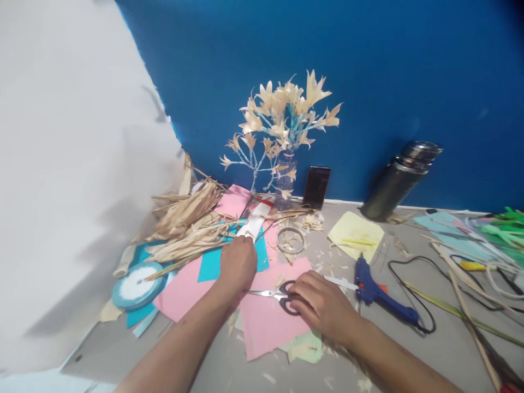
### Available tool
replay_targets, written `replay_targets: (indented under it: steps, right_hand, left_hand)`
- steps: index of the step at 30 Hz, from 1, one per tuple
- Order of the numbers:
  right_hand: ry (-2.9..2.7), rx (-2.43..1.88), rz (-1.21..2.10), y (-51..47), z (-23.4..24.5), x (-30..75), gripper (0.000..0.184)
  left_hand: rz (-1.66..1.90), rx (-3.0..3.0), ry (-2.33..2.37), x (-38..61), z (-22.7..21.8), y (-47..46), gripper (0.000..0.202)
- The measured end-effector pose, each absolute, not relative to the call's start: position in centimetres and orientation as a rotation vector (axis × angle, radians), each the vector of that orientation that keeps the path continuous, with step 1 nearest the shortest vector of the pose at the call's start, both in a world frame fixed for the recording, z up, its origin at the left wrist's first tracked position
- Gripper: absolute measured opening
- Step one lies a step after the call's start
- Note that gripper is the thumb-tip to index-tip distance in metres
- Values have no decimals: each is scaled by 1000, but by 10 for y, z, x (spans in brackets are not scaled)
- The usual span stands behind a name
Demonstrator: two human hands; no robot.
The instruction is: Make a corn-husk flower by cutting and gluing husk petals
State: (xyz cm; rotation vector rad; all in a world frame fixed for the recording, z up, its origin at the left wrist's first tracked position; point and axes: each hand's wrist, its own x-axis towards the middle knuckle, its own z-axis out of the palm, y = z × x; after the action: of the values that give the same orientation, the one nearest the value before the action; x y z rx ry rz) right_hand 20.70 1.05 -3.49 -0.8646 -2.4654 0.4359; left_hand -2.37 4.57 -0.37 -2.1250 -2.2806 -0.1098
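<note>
My right hand (321, 300) is closed on the black handles of a pair of scissors (268, 293). The scissors lie over pink paper (272, 327), their blades pointing left toward my left wrist. Farther back, my left hand (239, 259) is curled at the near end of a flat white packet with a red end (254, 219), and its fingertips are mostly hidden. Beneath that hand is a blue sheet (210, 266). Just right of the packet lies a roll of tape (290, 240).
Dried husks (184, 218) and a blue ribbon spool (137, 285) are at left. Husk flowers (282, 109) stand in a clear bottle by the wall, beside a phone (316, 187). On the right are a blue glue gun (380, 295) with a looping cord and a dark flask (399, 183).
</note>
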Motion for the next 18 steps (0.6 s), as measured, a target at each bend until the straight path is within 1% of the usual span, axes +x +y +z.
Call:
replay_targets:
  steps: [12,15,18]
  right_hand:
    - [-2497,-921,392,11,-35,208,12]
    - [-2495,-924,379,11,-34,208,12]
    - [-2490,-913,388,12,-35,208,12]
  left_hand:
    - [32,-2123,-2238,-27,-7,48,31]
    - [57,-2115,-2267,-28,1,45,32]
    - [166,-2143,-2316,-31,16,36,31]
